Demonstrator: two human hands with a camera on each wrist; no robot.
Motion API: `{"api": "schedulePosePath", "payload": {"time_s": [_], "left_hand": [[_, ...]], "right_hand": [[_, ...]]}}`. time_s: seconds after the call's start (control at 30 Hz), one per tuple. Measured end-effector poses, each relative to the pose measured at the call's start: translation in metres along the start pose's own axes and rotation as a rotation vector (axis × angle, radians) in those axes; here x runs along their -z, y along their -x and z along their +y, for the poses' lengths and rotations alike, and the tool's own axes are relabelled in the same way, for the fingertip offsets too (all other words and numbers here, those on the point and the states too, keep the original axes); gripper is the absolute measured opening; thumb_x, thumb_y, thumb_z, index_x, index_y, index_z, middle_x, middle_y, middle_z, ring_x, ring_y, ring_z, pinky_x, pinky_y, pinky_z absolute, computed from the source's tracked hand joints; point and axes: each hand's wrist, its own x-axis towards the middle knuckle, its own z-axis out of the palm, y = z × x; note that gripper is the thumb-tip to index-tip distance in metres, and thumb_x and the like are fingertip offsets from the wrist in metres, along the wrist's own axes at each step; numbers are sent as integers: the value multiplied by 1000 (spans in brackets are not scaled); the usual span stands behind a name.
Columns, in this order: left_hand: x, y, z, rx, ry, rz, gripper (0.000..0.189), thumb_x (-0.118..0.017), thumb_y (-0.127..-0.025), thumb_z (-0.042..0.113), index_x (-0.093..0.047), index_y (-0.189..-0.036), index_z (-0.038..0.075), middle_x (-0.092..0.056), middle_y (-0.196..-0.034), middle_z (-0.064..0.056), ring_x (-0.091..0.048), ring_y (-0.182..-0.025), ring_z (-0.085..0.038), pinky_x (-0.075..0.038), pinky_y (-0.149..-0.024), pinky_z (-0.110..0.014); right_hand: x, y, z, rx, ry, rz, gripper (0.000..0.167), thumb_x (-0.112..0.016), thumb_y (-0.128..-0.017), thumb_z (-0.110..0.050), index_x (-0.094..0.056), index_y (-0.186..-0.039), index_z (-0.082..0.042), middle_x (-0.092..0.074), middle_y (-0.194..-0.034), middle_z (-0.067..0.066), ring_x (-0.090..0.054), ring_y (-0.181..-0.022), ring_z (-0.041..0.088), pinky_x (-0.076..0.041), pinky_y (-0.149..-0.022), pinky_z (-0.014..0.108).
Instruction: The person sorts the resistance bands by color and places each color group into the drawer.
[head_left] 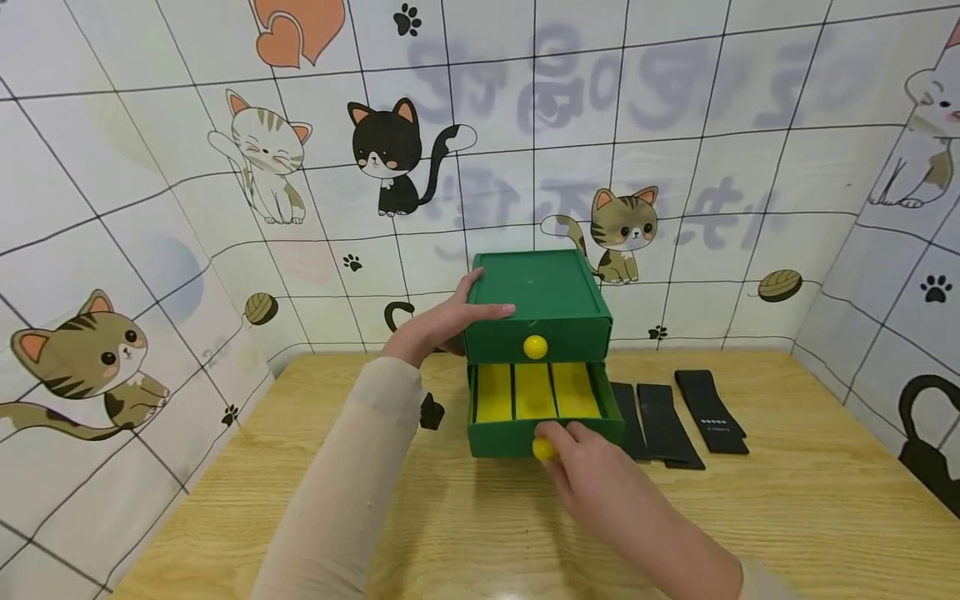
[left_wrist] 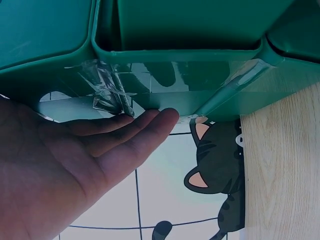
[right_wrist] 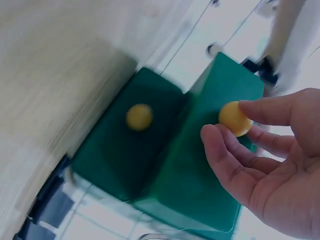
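A green two-drawer box [head_left: 536, 283] stands on the table with its lower drawer [head_left: 495, 439] pulled out. Three yellow-bottomed compartments [head_left: 532, 392] show inside that drawer. My right hand [head_left: 600, 475] pinches the lower drawer's round yellow knob [right_wrist: 235, 119] between thumb and fingers. The upper drawer's yellow knob [head_left: 535, 347] sits on its closed front. At the box's upper left, my left hand [head_left: 457, 317] rests with the thumb along the top. In the left wrist view its fingers [left_wrist: 145, 132] lie straight along a taped green surface [left_wrist: 160, 80].
Several flat black strips [head_left: 663, 421] lie on the wooden table [head_left: 810, 483] right of the box. Behind it, a white wall covering [head_left: 495, 192] printed with cats and grid lines encloses the table at the back and sides.
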Motion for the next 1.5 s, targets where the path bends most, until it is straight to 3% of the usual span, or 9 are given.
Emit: {"api": "schedulePosePath", "payload": {"time_s": [0.1,0.2,0.4,0.53,0.7,0.87,1.13,1.4,1.5], "left_hand": [[0,0,0,-9,-6,5,108,-76,-90,63,2,-165,58,-8,-181,-6,-46,-151,-41,-51,-111,-66],[-1,0,-2,-16,-4,1,108,-75,-91,62,2,-165,57,-6,-181,-5,-41,-155,-41,-49,-112,-67],[-2,-2,-3,-25,-4,-2,108,-75,-91,63,2,-166,56,-7,-181,-4,-35,-159,-38,-49,-113,-67],[-2,-2,-2,-24,5,1,107,-75,-91,62,2,-166,57,-7,-181,-5,-43,-154,-40,-49,-113,-67],[-3,0,-2,-18,17,-10,107,-74,-93,60,4,-166,56,-6,-181,-7,-41,-155,-41,-49,-112,-68],[-2,0,-2,-10,43,-4,107,-75,-93,59,3,-165,58,-8,-180,-7,-42,-154,-41,-50,-110,-68],[-1,0,0,-6,55,-7,107,-76,-93,57,2,-165,58,-11,-180,-8,-50,-148,-42,-48,-113,-68],[-2,1,1,-12,41,1,106,-76,-93,57,2,-165,57,-9,-180,-7,-50,-148,-42,-47,-114,-68],[-2,1,1,-11,34,-2,106,-75,-93,58,2,-165,58,-9,-180,-7,-50,-147,-41,-47,-114,-68]], "right_hand": [[-6,-22,9,-24,-19,2,40,-77,-99,-12,-65,-137,-9,-68,-102,7,-62,-77,13,-53,-63,23],[-13,-37,21,-60,-90,-58,56,-72,-103,-15,-53,-155,-8,-66,-126,17,-70,-99,25,-61,-76,34],[-23,-46,40,-146,-279,-184,76,-68,-106,-21,-27,-170,-14,-51,-155,20,-61,-135,37,-57,-103,52],[-25,-48,47,-214,-350,-185,60,-68,-105,-20,-37,-155,-7,-62,-140,18,-67,-124,35,-58,-99,52],[-31,-51,50,-242,-284,-199,36,-70,-103,-15,-60,-136,-5,-72,-123,18,-73,-103,29,-61,-85,45],[-39,-56,55,-216,-288,-267,40,-71,-102,-17,-65,-140,-5,-74,-123,19,-72,-107,30,-60,-84,41],[-40,-59,63,-206,-337,-287,37,-74,-100,-17,-71,-135,-7,-76,-117,12,-72,-106,27,-61,-88,43],[-30,-49,53,-152,-387,-340,27,-74,-100,-17,-75,-124,-4,-78,-100,4,-67,-81,10,-56,-69,27],[-25,-40,47,-125,-396,-376,30,-76,-99,-18,-75,-125,-3,-79,-100,4,-68,-81,10,-58,-69,26]]}}
